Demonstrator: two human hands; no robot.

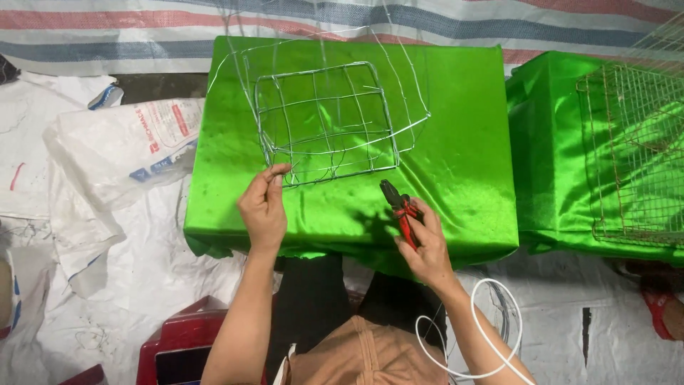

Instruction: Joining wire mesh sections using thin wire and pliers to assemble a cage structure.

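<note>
Left hand (262, 208): centre left of the frame, fingers pinching a corner wire of the wire grid frame (324, 121).
Right hand (426, 246): lower centre, fingers closed around red-handled pliers (399, 207), jaws pointing up-left.
Wire grid frame: upper centre, lying on the green-covered bench (463, 128).
Far right: rusty wire mesh cage (638, 153).

floor: white sacks (107, 164) | striped tarp (142, 28) | green-draped block (463, 142)
</note>
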